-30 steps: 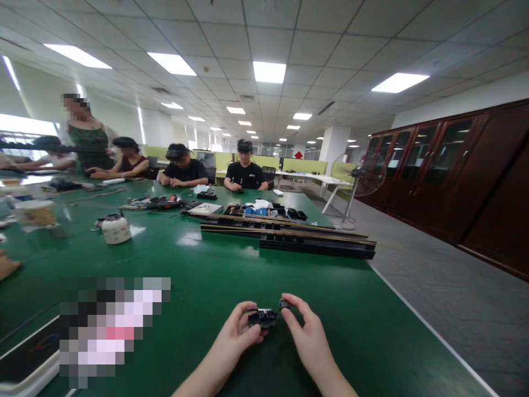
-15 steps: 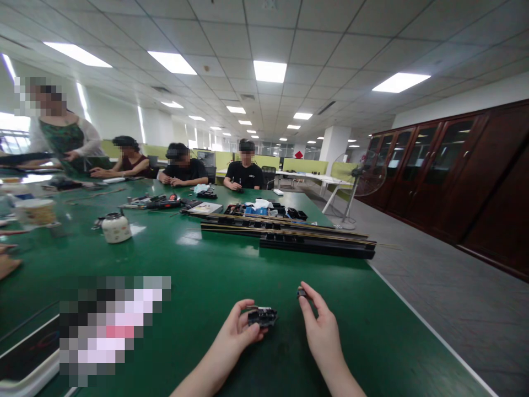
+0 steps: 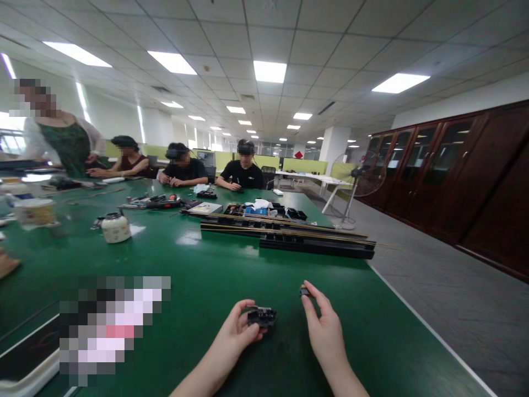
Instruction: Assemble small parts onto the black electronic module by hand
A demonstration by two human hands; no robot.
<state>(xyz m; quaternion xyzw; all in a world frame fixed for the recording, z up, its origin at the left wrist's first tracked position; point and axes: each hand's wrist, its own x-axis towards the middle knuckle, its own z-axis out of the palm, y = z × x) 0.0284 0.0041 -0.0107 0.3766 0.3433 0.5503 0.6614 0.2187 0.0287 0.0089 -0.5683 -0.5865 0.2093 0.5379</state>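
Note:
Near the front of the green table [image 3: 198, 270], my left hand [image 3: 237, 333] grips a small black mechanical part [image 3: 263, 316] with ridges and shiny metal bits along its top. My right hand [image 3: 324, 322] pinches a smaller dark block [image 3: 305, 291] between thumb and fingertips. The two pieces are apart, with the block a little farther forward and to the right. Both are held above the tabletop. Their exact kind is too small to make out.
Long black rails [image 3: 318, 245] with thin brass-coloured rods lie across the table ahead. A white jar [image 3: 116, 227] stands to the left, and a white-edged tray [image 3: 33, 361] lies at the near left. Several people sit or stand around the table's far side. Another person's hand [image 3: 7, 263] shows at the left edge.
My right hand has shifted very slightly to the right with the small block. My left hand has barely moved. The standing person at the left leans farther left.

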